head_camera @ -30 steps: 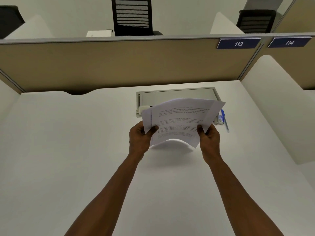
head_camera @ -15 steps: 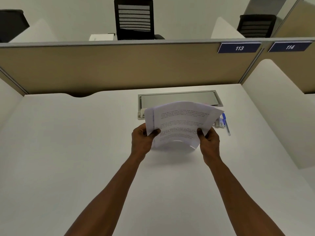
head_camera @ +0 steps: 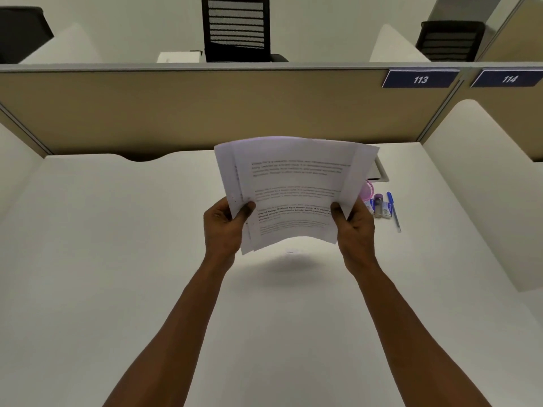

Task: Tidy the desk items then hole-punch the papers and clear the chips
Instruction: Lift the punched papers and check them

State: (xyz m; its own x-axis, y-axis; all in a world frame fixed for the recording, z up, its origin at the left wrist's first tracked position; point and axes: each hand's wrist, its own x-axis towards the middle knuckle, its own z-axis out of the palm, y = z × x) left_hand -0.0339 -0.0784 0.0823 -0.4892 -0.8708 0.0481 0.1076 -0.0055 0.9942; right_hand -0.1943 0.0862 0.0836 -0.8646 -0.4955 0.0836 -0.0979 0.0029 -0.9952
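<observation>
A loose stack of printed white papers [head_camera: 293,186] is held up above the white desk [head_camera: 117,259], its sheets fanned out of line. My left hand [head_camera: 224,227] grips the stack's lower left edge and my right hand [head_camera: 354,227] grips its lower right edge. The stack's bottom edge hangs clear of the desk, with its shadow on the surface below. Behind the papers only the right corner of a grey tray [head_camera: 381,171] shows. No hole punch is visible.
To the right of the papers lie a blue pen [head_camera: 393,211], small blue-and-white boxes [head_camera: 382,208] and a pink round item [head_camera: 367,190]. A beige partition [head_camera: 176,113] walls off the back, and a white divider [head_camera: 484,186] stands at the right.
Both hands have raised the papers higher and toward me, so the stack now hides most of the tray. The small items beside it have come into view.
</observation>
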